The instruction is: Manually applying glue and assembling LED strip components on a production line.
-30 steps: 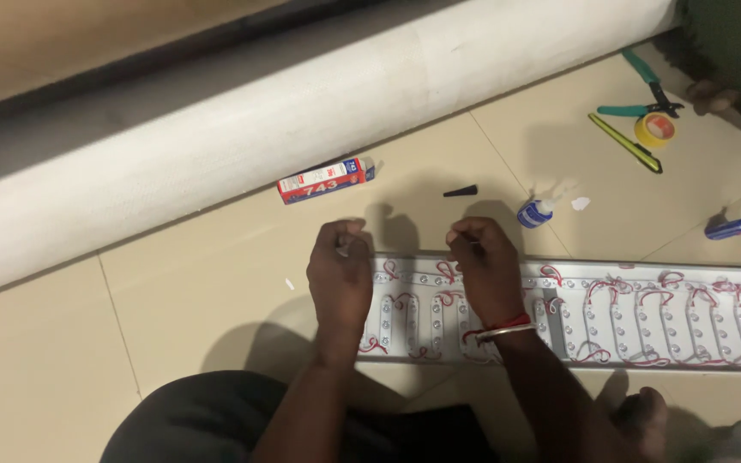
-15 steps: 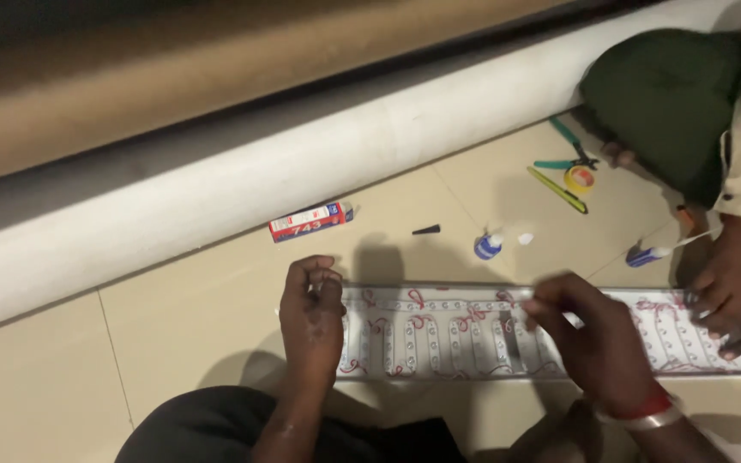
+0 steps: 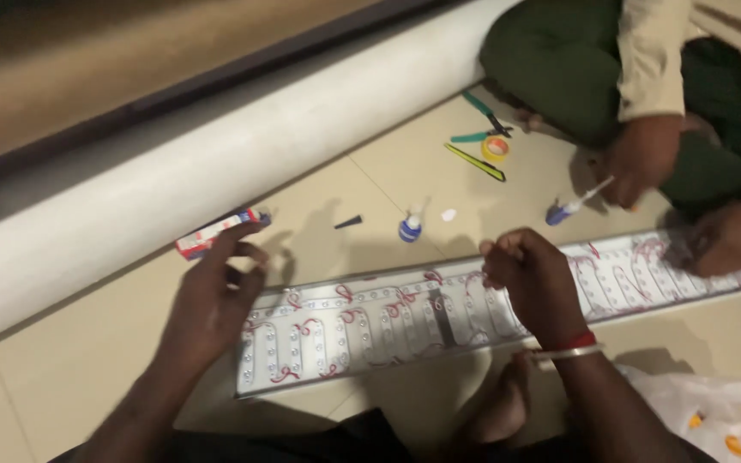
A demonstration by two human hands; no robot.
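Note:
A long white panel (image 3: 370, 330) with rows of small round lights joined by red wires lies on the tiled floor in front of me. My left hand (image 3: 212, 304) hovers over its left end, fingers spread, holding nothing. My right hand (image 3: 533, 283) rests on the panel's middle with the fingers curled in; whether they pinch a wire I cannot tell. A red and silver bangle sits on that wrist. Another person's hand (image 3: 641, 163) at the right holds a small white-tipped blue tube (image 3: 572, 204) near the panel's far end.
A thick white roll (image 3: 242, 163) lies across the floor behind the panel. A red and white box (image 3: 216, 233), a blue glue bottle (image 3: 410, 227), a tape roll (image 3: 496, 148), green pliers (image 3: 484, 110) and a black cap (image 3: 347, 222) lie between. A white plastic bag (image 3: 713, 411) lies at bottom right.
My left hand has lifted off the panel's left end and spread its fingers. The view has swung right, bringing the seated person and their hands further into view.

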